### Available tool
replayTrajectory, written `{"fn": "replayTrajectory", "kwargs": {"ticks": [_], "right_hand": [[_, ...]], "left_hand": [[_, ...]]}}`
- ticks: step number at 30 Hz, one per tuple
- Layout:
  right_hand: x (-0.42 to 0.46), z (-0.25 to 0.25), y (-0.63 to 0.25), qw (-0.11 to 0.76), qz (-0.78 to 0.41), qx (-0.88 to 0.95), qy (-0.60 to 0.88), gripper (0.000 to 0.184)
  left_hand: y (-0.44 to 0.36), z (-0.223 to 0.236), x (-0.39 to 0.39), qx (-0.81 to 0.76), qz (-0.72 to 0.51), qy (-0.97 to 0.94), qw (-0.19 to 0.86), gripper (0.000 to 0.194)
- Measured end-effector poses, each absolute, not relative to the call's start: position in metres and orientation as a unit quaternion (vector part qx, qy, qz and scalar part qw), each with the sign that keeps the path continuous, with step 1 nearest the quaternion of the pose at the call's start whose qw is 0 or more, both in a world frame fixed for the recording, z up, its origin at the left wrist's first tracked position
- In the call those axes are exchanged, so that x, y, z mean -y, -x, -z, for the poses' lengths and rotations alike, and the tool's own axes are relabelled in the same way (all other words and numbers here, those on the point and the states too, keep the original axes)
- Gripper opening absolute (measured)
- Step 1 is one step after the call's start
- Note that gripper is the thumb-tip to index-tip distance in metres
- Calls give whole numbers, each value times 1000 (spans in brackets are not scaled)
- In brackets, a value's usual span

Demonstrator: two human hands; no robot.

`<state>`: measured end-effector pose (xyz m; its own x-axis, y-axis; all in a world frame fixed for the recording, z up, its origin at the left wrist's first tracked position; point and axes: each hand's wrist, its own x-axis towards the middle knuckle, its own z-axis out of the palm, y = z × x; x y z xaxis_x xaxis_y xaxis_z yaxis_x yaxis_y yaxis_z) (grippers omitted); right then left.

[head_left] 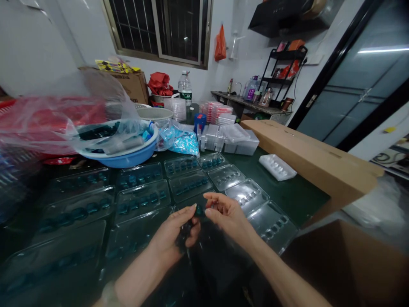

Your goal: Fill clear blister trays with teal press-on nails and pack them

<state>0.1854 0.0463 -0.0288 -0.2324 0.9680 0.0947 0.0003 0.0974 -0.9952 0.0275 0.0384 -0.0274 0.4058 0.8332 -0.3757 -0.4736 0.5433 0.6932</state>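
My left hand (179,230) is closed, with thumb and fingertips pinching a small dark teal piece (199,209). Something dark also shows under its curled fingers, too dim to make out. Close by on the right, my right hand (228,213) has its thumb and forefinger apart, and nothing shows between them. Both hands are over rows of clear plastic trays. Several teal pieces sit in the molded pockets of a tray on the left (142,198). In a tray on the right (271,224), the pockets look clear.
A blue basin (128,160) under thin plastic film stands at the back left. Beyond the trays lie a blue patterned bag (183,140) and clear plastic boxes (241,145). A white molded block (277,167) lies near a long cardboard box (313,153) along the right side.
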Motion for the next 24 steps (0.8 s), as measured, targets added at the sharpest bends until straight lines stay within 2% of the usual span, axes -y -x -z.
{"fn": "replayTrajectory", "kwargs": {"ticks": [3,7,10,15,17,24], "right_hand": [[-51,27,-191,440,-438,660,423,19],[-60,27,-202,401,-460,670,422,13],[-87,30,-220,364,-439,698,433,14],[-193,44,-264,377,-292,696,537,24],[-238,51,-277,366,-250,692,569,22],[-309,77,-283,254,-173,730,610,22]], "left_hand": [[-34,28,-47,-388,-386,-245,800,18],[-43,31,-58,-381,-358,-276,807,22],[-47,33,-67,-404,-346,-277,800,25],[-40,32,-75,-451,-358,-216,789,28],[-31,30,-76,-462,-367,-211,780,26],[-4,25,-75,-519,-397,-194,732,25]]}}
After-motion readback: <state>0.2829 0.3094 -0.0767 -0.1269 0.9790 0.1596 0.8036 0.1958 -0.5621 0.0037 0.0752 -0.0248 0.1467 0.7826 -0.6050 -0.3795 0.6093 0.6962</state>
